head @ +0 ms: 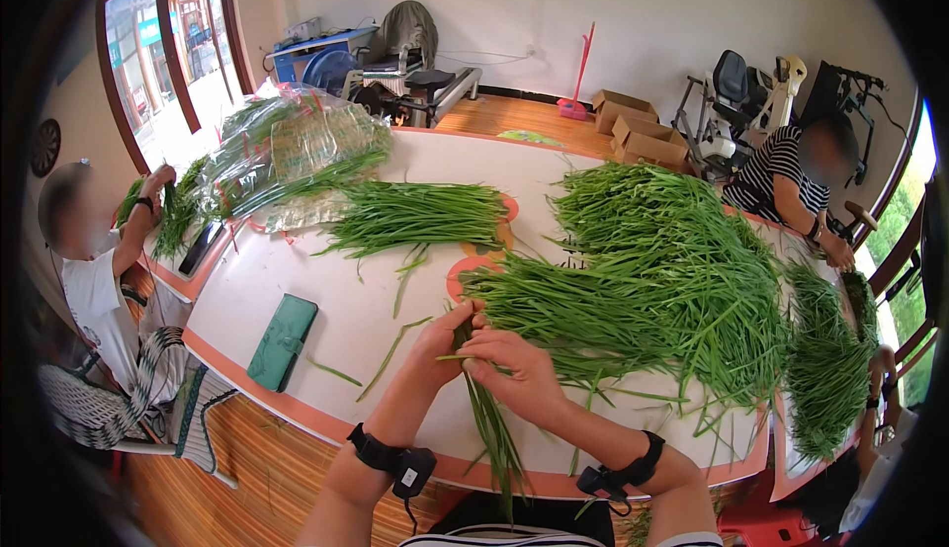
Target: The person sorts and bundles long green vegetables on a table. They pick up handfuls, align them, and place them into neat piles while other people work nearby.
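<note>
My left hand (442, 341) is closed around a small bunch of long green leaves (491, 415), which look like garlic chives. The bunch hangs down over the table's near edge towards my lap. Between thumb and fingers, my right hand (515, 369) pinches a single chive leaf (451, 357) that sticks out to the left. Just beyond my hands spreads a large loose heap of the same chives (667, 280). Farther off, an aligned pile of chives (422, 213) lies across the table (356, 302). A few stray leaves are scattered left of my hands.
A green phone wallet case (283, 342) lies to the left. Clear plastic bags (296, 147) of chives stand at the far left. One person (96, 250) handles chives at left, another (786, 176) at right. More chives (827, 362) and part of a third person appear at the right edge.
</note>
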`<state>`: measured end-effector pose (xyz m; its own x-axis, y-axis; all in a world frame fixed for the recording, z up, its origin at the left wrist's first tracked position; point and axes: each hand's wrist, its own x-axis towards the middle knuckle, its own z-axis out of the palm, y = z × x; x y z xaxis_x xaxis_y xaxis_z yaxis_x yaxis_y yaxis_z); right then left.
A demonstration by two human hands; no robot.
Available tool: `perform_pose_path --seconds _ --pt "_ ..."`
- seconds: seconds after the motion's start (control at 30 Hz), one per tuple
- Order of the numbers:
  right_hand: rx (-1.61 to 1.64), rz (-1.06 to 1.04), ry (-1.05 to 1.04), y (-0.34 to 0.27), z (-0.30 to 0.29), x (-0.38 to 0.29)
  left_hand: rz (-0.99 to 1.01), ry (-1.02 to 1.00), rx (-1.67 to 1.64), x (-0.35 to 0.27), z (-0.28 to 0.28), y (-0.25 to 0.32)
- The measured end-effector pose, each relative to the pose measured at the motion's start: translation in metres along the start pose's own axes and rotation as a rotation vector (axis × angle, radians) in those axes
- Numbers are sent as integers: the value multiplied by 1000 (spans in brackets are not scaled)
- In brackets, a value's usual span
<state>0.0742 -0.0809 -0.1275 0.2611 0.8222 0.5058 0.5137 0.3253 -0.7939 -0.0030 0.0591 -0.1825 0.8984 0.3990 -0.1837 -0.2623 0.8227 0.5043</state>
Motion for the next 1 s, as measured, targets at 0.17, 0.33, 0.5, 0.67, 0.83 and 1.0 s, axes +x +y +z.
perform_pose_path --seconds 0.17,0.33,0.5,0.67,0.83,1.0 --pt "92 319 11 5 -38 -14 64 58 -11 -8 21 6" --pt "242 521 39 16 -63 -31 88 53 -2 -9 20 6" --pt "-103 403 34 19 -81 -33 61 -13 76 -7 21 7" --pt "-190 320 -44 10 -73 -1 -25 7 198 -14 38 -1" --pt "-107 351 -59 17 -60 27 -89 -122 210 -11 30 0" --pt "-35 416 -170 21 -50 36 -101 -98 292 -11 29 -5"
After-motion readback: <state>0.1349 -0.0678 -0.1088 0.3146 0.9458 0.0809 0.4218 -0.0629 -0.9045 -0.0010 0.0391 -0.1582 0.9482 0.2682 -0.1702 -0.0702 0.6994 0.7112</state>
